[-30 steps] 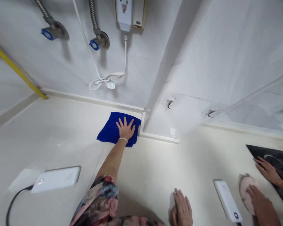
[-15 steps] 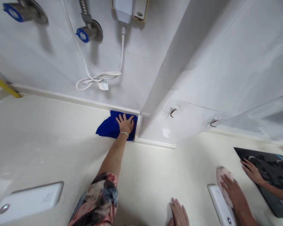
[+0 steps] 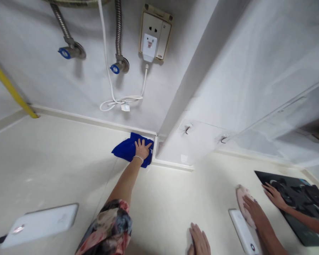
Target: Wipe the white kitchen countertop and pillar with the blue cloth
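My left hand (image 3: 143, 149) lies flat with fingers spread on a blue cloth (image 3: 124, 149). The cloth is pressed onto the cream countertop (image 3: 69, 166), right in the corner where the back wall meets a white boxed-in column (image 3: 202, 106). A thin bracelet sits on that wrist, and the arm wears a floral sleeve. My right hand (image 3: 200, 241) rests flat on the counter at the bottom edge, fingers out, holding nothing.
A white power bank (image 3: 41, 225) lies at the lower left and another (image 3: 244, 235) at the lower right. Beside that one, a co-worker's hand (image 3: 252, 209) presses a pink cloth (image 3: 241, 197) and their other hand (image 3: 275, 196) touches a black hob (image 3: 297, 198). Valves, hoses, a socket and a coiled cord are on the wall.
My left hand has pushed the blue cloth deeper into the corner against the column. The co-worker's hand and pink cloth slid left and away. My right hand stayed put.
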`<state>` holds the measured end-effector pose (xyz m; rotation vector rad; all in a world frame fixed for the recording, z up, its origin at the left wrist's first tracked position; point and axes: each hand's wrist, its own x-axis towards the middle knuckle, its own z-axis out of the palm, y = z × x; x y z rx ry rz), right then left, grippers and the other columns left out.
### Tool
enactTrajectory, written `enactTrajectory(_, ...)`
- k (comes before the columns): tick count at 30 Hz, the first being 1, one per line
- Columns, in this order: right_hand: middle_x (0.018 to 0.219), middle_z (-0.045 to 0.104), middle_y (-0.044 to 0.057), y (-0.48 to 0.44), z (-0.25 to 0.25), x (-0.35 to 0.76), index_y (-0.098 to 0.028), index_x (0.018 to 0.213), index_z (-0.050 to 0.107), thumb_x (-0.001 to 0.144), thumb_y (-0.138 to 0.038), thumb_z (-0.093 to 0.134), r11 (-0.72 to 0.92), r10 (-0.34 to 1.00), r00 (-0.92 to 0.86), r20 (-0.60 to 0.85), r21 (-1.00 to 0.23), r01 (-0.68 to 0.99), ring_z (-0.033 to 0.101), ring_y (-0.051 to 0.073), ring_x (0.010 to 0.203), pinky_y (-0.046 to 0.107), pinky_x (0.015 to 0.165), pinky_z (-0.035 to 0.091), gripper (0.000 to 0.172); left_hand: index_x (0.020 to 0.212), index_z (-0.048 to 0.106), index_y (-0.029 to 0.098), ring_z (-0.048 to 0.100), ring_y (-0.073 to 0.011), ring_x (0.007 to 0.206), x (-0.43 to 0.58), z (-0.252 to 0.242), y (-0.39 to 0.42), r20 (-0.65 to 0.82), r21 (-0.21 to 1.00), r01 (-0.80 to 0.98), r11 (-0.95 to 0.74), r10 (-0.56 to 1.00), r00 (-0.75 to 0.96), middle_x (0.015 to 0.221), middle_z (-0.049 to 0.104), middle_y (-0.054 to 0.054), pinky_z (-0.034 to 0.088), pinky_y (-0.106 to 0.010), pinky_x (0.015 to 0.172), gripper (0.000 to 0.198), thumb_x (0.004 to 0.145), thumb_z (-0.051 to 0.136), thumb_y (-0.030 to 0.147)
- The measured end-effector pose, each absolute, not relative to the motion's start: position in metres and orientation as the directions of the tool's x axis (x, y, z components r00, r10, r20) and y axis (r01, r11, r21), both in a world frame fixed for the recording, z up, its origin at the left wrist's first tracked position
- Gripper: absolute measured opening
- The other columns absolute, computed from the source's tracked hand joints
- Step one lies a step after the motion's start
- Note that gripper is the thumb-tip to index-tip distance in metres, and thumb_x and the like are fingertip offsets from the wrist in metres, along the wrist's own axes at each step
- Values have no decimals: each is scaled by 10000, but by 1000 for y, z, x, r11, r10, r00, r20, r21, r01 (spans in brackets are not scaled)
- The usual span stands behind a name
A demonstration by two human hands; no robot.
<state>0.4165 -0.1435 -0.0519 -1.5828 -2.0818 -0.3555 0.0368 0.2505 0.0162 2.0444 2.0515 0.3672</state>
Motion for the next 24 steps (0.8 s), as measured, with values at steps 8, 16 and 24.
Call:
enactTrajectory(8, 1517, 596, 37, -152, -50, 426, -384, 1622, 340, 961, -313, 464, 322, 876, -226, 426, -169, 932, 597, 345, 1357, 626, 1061, 548, 676, 1369, 705, 289, 337, -317, 1558, 30, 2, 175, 211, 364, 922, -129, 976, 54, 1546, 535, -99, 183, -527, 1322, 489, 927, 510, 210)
enactTrajectory(16, 1520, 578, 116, -157, -59, 426, -230, 1578, 384, 997, -206, 431, 363, 861, -275, 428, -140, 921, 542, 289, 1409, 556, 1175, 419, 583, 1516, 576, 265, 274, -367, 1587, 24, 2, 126, 191, 342, 912, -226, 967, 169, 1654, 435, -109, 179, -574, 1315, 577, 941, 538, 282)
enactTrajectory(24, 1535, 567, 111, -159, -52, 424, -241, 1591, 377, 993, -191, 428, 340, 880, -252, 402, -162, 927, 540, 287, 1420, 579, 1184, 430, 602, 1471, 620, 354, 198, -417, 1601, 18, 1, 150, 129, 390, 905, -168, 983, 128, 1695, 378, -58, 142, -629, 1296, 550, 926, 606, 433)
